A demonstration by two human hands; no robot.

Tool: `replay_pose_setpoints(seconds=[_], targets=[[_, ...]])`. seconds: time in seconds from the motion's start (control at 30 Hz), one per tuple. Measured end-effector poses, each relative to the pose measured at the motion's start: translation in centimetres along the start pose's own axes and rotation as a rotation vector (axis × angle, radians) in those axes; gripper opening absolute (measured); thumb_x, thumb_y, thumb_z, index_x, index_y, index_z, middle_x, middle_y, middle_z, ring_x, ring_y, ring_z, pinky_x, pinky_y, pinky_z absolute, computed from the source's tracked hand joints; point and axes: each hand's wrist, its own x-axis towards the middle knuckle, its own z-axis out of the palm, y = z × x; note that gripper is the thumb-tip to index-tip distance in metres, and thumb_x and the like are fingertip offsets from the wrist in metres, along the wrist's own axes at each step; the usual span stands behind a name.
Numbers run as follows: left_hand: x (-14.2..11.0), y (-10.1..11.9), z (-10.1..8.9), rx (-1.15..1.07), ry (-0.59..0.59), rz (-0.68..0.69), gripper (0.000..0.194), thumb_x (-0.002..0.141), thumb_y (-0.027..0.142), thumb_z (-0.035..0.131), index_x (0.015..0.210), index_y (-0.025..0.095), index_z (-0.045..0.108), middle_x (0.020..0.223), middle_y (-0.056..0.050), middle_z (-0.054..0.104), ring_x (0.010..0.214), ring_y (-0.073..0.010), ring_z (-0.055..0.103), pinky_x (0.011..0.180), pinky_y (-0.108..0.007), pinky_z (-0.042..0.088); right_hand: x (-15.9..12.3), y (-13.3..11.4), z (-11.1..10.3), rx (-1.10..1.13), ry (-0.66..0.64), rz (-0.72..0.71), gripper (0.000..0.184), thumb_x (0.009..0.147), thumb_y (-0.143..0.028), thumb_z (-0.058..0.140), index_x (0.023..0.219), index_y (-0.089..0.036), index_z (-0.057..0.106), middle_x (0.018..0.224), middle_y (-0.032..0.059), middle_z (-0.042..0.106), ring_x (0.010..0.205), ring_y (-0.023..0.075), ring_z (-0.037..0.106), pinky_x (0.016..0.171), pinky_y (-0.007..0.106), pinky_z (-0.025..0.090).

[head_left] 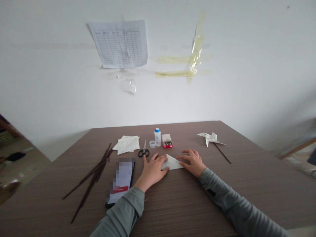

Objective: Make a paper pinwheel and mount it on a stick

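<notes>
A lined sheet of paper folded into a triangle lies on the table in front of me. Across its left end rests my left hand, fingers spread and pressing down on the paper. My right hand is at the triangle's right corner, its fingers apart and slightly bent, the fingertips touching or just over the paper. Just beyond my left hand are black-handled scissors. Behind the paper stand a white bottle with a blue cap, a small clear cup and an open red box of small pins.
Left of my left hand lies a phone, with dark thin sticks farther left. Square paper sheets are stacked at the back left. A paper pinwheel on a stick lies at the right. A wall borders the table's far edge.
</notes>
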Motion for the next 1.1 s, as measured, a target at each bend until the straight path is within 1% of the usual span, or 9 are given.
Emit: replay_pose_setpoints(seconds=[0.1, 0.2, 0.33, 0.47, 0.63, 0.77, 0.87, 0.97, 1.1], targets=[[-0.2, 0.3, -0.5, 0.006, -0.024, -0.006, 0.053, 0.125, 0.034, 0.075, 0.178, 0.04, 0.08, 0.203, -0.005, 0.064, 0.197, -0.0465, 0.046, 0.159, -0.097, 0.011, -0.2, -1.1, 0.7, -0.023, 0.003, -0.028, 0.035, 0.115, -0.044, 0.087, 0.147, -0.047, 0.1, 0.181, 0.0102, 0.077, 0.179, 0.0496, 0.056, 0.15, 0.073, 0.046], [-0.3, 0.5, -0.8, 0.01, -0.029, -0.005, 0.052, 0.126, 0.034, 0.076, 0.178, 0.039, 0.081, 0.203, -0.007, 0.064, 0.197, -0.0468, 0.046, 0.159, -0.096, 0.013, -0.4, -2.1, 1.1, -0.043, 0.006, -0.007, 0.037, 0.111, -0.052, 0.093, 0.146, -0.046, 0.1, 0.18, 0.0116, 0.077, 0.179, 0.0531, 0.057, 0.151, 0.073, 0.044], [-0.3, 0.5, -0.9, 0.006, -0.032, 0.0, 0.051, 0.126, 0.036, 0.079, 0.177, 0.04, 0.082, 0.202, -0.007, 0.065, 0.197, -0.0493, 0.046, 0.157, -0.1, 0.013, -0.4, -3.1, 0.9, -0.064, -0.005, 0.035, 0.043, 0.104, -0.059, 0.098, 0.145, -0.046, 0.098, 0.181, 0.0129, 0.077, 0.18, 0.0568, 0.056, 0.152, 0.079, 0.04], [-0.2, 0.4, -1.0, -0.005, -0.029, -0.015, 0.051, 0.123, 0.034, 0.081, 0.174, 0.042, 0.083, 0.2, -0.005, 0.068, 0.196, -0.0499, 0.047, 0.157, -0.101, 0.015, -0.3, -3.7, 0.5, -0.066, -0.037, 0.068, 0.047, 0.104, -0.058, 0.098, 0.15, -0.048, 0.097, 0.185, 0.0127, 0.074, 0.183, 0.0553, 0.055, 0.154, 0.079, 0.038], [-0.2, 0.1, -1.3, -0.017, -0.009, -0.02, 0.05, 0.118, 0.032, 0.086, 0.167, 0.041, 0.087, 0.193, -0.007, 0.075, 0.194, -0.0485, 0.052, 0.16, -0.096, 0.017, -0.4, -3.9, 0.4, -0.042, -0.063, 0.065, 0.05, 0.106, -0.054, 0.095, 0.157, -0.053, 0.095, 0.191, 0.0121, 0.07, 0.186, 0.0572, 0.05, 0.153, 0.084, 0.035], [-0.4, -0.3, -1.7, -0.006, -0.007, -0.012, 0.05, 0.115, 0.028, 0.086, 0.164, 0.038, 0.09, 0.189, -0.009, 0.079, 0.193, -0.0484, 0.052, 0.16, -0.096, 0.016, -0.4, -4.1, 0.2, -0.056, -0.096, 0.073, 0.05, 0.109, -0.054, 0.093, 0.16, -0.055, 0.093, 0.196, 0.01, 0.067, 0.192, 0.0552, 0.044, 0.156, 0.085, 0.031], [-0.9, -0.8, -2.2, 0.005, -0.026, -0.015, 0.05, 0.117, 0.027, 0.083, 0.166, 0.037, 0.089, 0.191, -0.01, 0.077, 0.194, -0.0474, 0.05, 0.16, -0.097, 0.011, -0.4, -4.4, 0.0, -0.074, -0.126, 0.085, 0.05, 0.113, -0.052, 0.092, 0.163, -0.053, 0.092, 0.201, 0.0096, 0.062, 0.195, 0.0522, 0.041, 0.157, 0.084, 0.03], [-1.6, -1.5, -2.7, 0.017, -0.041, -0.033, 0.05, 0.118, 0.027, 0.082, 0.165, 0.04, 0.089, 0.195, -0.008, 0.073, 0.196, -0.0478, 0.047, 0.158, -0.1, 0.011, -0.3, -4.6, -0.1, -0.077, -0.137, 0.091, 0.05, 0.114, -0.051, 0.092, 0.164, -0.054, 0.091, 0.202, 0.008, 0.061, 0.196, 0.051, 0.04, 0.158, 0.084, 0.029], [-2.3, -2.4, -3.1, 0.026, -0.03, -0.03, 0.051, 0.117, 0.021, 0.081, 0.162, 0.041, 0.092, 0.196, -0.01, 0.072, 0.196, -0.0522, 0.046, 0.151, -0.108, 0.014, -0.4, -4.8, -0.4, -0.079, -0.156, 0.112, 0.05, 0.115, -0.053, 0.091, 0.165, -0.056, 0.09, 0.202, 0.0054, 0.06, 0.198, 0.048, 0.038, 0.16, 0.082, 0.028]])
